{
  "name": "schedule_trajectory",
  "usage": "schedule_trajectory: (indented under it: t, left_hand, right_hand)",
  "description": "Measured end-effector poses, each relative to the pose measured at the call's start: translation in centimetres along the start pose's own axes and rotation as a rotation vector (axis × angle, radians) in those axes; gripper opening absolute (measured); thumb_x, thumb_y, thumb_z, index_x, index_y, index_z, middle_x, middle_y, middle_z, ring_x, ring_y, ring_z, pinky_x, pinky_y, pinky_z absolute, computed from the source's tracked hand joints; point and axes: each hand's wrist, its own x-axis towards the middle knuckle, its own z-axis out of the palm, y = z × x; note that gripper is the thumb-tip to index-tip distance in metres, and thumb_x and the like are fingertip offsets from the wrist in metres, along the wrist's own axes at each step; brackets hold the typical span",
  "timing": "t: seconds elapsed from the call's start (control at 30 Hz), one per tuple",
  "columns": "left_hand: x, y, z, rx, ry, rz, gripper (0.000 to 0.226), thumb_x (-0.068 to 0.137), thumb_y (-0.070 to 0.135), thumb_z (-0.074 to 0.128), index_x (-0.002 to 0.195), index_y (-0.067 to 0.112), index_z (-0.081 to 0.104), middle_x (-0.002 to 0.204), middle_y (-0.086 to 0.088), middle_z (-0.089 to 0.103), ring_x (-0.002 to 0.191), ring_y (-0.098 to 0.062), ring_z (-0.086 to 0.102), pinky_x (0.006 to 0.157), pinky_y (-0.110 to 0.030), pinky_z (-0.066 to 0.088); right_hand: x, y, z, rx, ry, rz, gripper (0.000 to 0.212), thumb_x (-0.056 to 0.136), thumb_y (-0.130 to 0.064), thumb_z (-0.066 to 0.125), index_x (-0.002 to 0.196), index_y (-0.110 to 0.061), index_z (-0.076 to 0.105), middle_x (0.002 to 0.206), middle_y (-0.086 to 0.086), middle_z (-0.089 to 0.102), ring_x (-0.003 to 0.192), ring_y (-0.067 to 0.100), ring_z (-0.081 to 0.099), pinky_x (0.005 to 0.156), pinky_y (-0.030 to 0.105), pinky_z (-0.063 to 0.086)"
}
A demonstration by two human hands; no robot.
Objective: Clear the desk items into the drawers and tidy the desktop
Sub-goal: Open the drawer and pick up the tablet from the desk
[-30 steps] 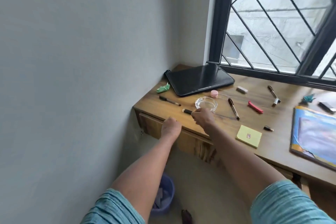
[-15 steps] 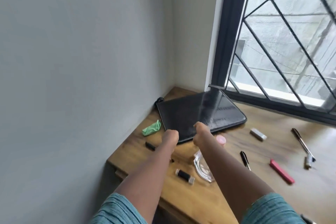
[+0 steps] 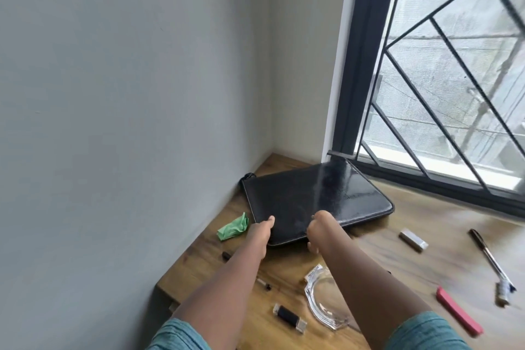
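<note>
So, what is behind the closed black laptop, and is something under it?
Behind the laptop, a dark cable shows at its far left corner by the wall, and bare desk runs to the wall. Whatever lies under it is covered by the laptop itself.

— How are the person's arms?
— Both are bare and stretched straight forward, side by side.
— And the hands?
— The left hand [image 3: 260, 231] and the right hand [image 3: 318, 229] each grip the near edge of the laptop [image 3: 312, 196], thumb on top, fingers curled.
</note>
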Motion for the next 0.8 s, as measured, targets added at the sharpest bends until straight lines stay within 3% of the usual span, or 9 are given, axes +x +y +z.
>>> schedule_trajectory:
  t: [0.1,0.17,0.2,0.27,0.33,0.43,0.57,0.7,0.8]
  left_hand:
    - [-0.7,0.9,0.2,-0.181,-0.021,0.017,0.069,0.088,0.053,0.054,0.139,0.008,0.041,0.138,-0.008,0.049,0.126,-0.029,0.047,0.108,-0.040,0.037]
    - [-0.5,1.6,0.7,-0.317,-0.018,0.077,0.068,0.084,0.056,0.058,0.134,0.010,0.047,0.129,-0.006,0.055,0.112,-0.027,0.055,0.096,-0.041,0.050]
    - [-1.0,2.1,0.9,-0.402,-0.035,0.102,0.063,0.085,0.050,0.060,0.131,0.009,0.046,0.128,-0.007,0.054,0.109,-0.028,0.056,0.086,-0.041,0.055]
    - [-1.8,3.4,1.6,-0.561,-0.067,0.159,0.045,0.091,0.028,0.061,0.125,0.005,0.043,0.125,-0.011,0.052,0.105,-0.028,0.055,0.078,-0.040,0.054]
    - [-3.1,4.7,2.1,-0.582,-0.055,0.233,0.037,0.091,0.015,0.060,0.120,0.005,0.040,0.128,-0.012,0.049,0.110,-0.029,0.053,0.092,-0.046,0.050]
    - [-4.1,5.9,3.0,-0.498,-0.055,0.308,0.061,0.086,0.017,0.064,0.134,0.004,0.030,0.142,-0.016,0.041,0.126,-0.033,0.047,0.105,-0.052,0.041]
    - [-5.6,5.6,3.3,-0.544,-0.048,0.353,0.075,0.083,0.019,0.067,0.144,0.008,0.023,0.147,-0.015,0.038,0.131,-0.033,0.044,0.106,-0.051,0.040]
    - [-9.3,3.5,2.7,-0.716,-0.141,0.346,0.047,0.086,0.012,0.064,0.126,0.008,0.040,0.135,-0.013,0.049,0.122,-0.032,0.051,0.103,-0.052,0.042]
    - [-14.4,1.8,1.8,-0.856,-0.234,0.304,0.023,0.091,0.007,0.057,0.111,0.010,0.046,0.107,-0.009,0.060,0.097,-0.024,0.062,0.076,-0.036,0.057]
  right_hand:
    - [-1.1,-0.8,-2.4,0.807,0.009,0.230,0.041,0.095,-0.020,0.040,0.135,-0.018,0.048,0.136,0.005,0.050,0.128,0.023,0.047,0.100,0.034,0.045]
    - [-1.8,-0.7,-4.4,0.983,0.138,0.319,0.042,0.095,-0.013,0.043,0.137,-0.011,0.046,0.135,0.007,0.050,0.124,0.023,0.050,0.094,0.025,0.045]
    - [-1.9,-0.4,-5.1,0.980,0.217,0.347,0.042,0.095,-0.016,0.044,0.138,-0.013,0.045,0.135,0.004,0.050,0.121,0.019,0.052,0.088,0.019,0.046]
    - [-2.5,0.2,-6.7,1.279,0.227,0.476,0.043,0.096,-0.016,0.046,0.138,-0.019,0.044,0.133,0.004,0.049,0.109,0.017,0.054,0.072,0.013,0.050]
    - [-1.9,1.1,-7.0,1.610,0.214,0.444,0.039,0.091,-0.008,0.054,0.129,-0.015,0.052,0.126,0.008,0.054,0.100,0.022,0.057,0.068,0.023,0.055]
    - [-2.5,3.0,-7.3,2.140,0.113,0.452,0.026,0.078,0.006,0.063,0.101,-0.003,0.055,0.105,0.017,0.057,0.077,0.029,0.058,0.055,0.041,0.051]
    - [-4.9,2.9,-7.7,2.343,0.199,0.319,0.025,0.076,0.006,0.064,0.099,-0.001,0.055,0.096,0.019,0.060,0.077,0.033,0.061,0.056,0.045,0.053]
    - [-8.8,2.4,-9.0,2.392,0.449,0.255,0.028,0.072,0.018,0.060,0.085,-0.004,0.048,0.087,0.020,0.056,0.062,0.030,0.059,0.052,0.043,0.055]
    - [-12.1,2.3,-9.7,2.320,0.559,0.117,0.042,0.074,0.022,0.053,0.078,-0.017,0.037,0.087,0.014,0.053,0.064,0.025,0.057,0.056,0.039,0.054]
